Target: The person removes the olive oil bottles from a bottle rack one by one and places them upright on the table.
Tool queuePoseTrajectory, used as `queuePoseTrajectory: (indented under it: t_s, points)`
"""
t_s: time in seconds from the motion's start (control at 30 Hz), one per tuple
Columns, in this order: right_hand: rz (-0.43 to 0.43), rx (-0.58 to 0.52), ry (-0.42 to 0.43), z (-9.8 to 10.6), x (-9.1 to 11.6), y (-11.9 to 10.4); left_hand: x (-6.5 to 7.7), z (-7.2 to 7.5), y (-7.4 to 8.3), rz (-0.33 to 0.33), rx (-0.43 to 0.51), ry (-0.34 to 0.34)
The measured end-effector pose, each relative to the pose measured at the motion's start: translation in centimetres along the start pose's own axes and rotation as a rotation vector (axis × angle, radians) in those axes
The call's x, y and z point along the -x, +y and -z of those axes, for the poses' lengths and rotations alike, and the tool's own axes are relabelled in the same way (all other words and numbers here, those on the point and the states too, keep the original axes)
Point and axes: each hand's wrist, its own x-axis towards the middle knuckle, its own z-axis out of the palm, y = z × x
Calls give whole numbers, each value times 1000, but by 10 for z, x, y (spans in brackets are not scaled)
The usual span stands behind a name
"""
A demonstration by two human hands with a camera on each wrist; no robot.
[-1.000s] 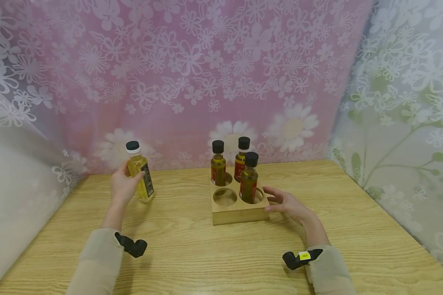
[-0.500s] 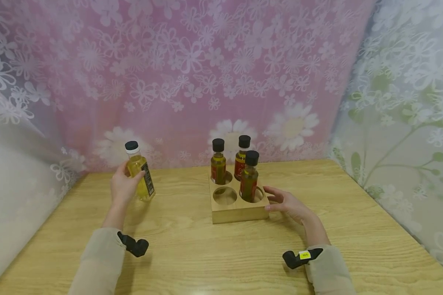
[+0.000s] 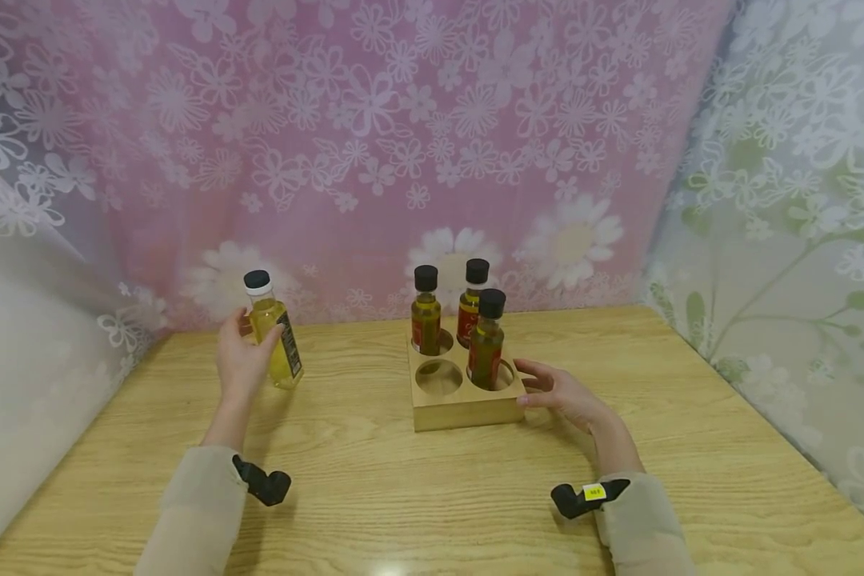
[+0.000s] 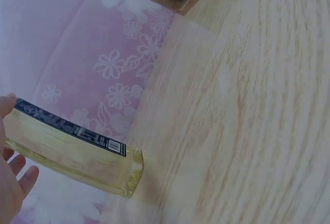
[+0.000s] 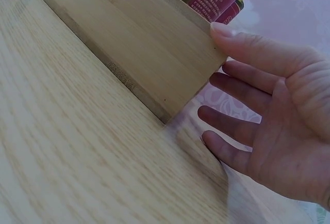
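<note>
The left hand (image 3: 241, 364) holds a black-capped bottle (image 3: 279, 360) of pale yellow liquid, thumb on the side with the dark label. The bottle tilts above the left half of the table (image 3: 374, 488), towards its far edge; whether its base touches the wood is unclear. Right of centre, nearer the far edge than the near one, sits a wooden holder (image 3: 468, 413). Three red-labelled bottles (image 3: 486, 360) stand in its two far holes and near right hole. The right hand (image 3: 572, 400), fingers spread, touches the holder's right side by the near corner.
</note>
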Motion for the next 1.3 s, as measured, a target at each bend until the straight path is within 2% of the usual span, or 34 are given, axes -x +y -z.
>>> queuePoseTrajectory:
  t_s: [0.2,0.27,0.6,1.07,1.3]
  points:
    - [-10,-11,9,0,1,0,8,0,9,-54,21,99]
    - [-7,-4,6,1,1,-1,12,0,13,-64,25,114]
    - [3,2,6,2,1,-2,23,-12,30,-173,35,89]
    - [-5,-2,13,-1,0,0,28,-40,54,-159,39,-56]
    - [10,-1,7,-2,1,0,31,-58,66,-88,49,-213]
